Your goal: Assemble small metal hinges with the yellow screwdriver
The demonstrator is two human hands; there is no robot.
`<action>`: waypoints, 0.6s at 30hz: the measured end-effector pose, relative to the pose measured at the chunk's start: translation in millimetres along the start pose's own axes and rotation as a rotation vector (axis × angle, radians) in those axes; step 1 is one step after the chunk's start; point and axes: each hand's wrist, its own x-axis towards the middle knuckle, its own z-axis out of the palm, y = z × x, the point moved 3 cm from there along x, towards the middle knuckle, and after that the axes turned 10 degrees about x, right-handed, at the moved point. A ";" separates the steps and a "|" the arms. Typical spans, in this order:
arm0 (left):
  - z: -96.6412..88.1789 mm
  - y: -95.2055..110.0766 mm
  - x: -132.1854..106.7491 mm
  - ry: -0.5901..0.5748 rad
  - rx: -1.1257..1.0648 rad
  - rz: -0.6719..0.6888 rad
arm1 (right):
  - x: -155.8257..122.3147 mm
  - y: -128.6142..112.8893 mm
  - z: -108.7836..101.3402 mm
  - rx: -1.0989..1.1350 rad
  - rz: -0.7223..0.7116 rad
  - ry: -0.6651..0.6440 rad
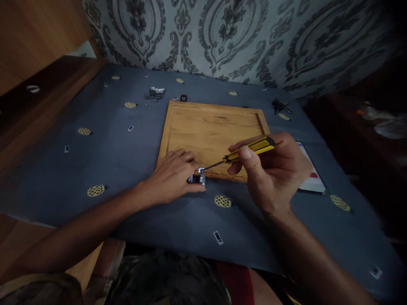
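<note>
My right hand (pixel 270 169) is closed round a yellow and black screwdriver (pixel 249 150), whose shaft slants down to the left. Its tip meets a small shiny metal fitting (pixel 202 178) at the near edge of a wooden board (pixel 210 131) with a raised rim. My left hand (pixel 174 176) steadies that fitting, fingers resting over the board's front left corner and thumb below the metal. Part of the fitting is hidden by my fingers, and its exact kind is unclear. The board lies flat on the covered table.
The blue tablecloth (pixel 104 161) has printed pineapples. Behind the board lie small metal parts (pixel 155 93) and a dark square piece (pixel 183 98). A dark object (pixel 280 106) sits at the back right. A tablet-like item (pixel 311 173) lies right of the board. Patterned wallpaper (pixel 190 34) rises behind.
</note>
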 end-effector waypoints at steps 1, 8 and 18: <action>-0.1 0.1 0.0 0.001 0.000 -0.001 | -0.2 0.7 -0.2 0.002 0.008 -0.004; -2.1 0.8 0.9 -0.019 0.005 0.002 | -0.5 0.6 0.0 0.022 0.058 -0.013; -0.9 0.8 0.1 -0.006 0.005 -0.004 | 1.7 -0.6 -0.7 0.035 0.088 -0.061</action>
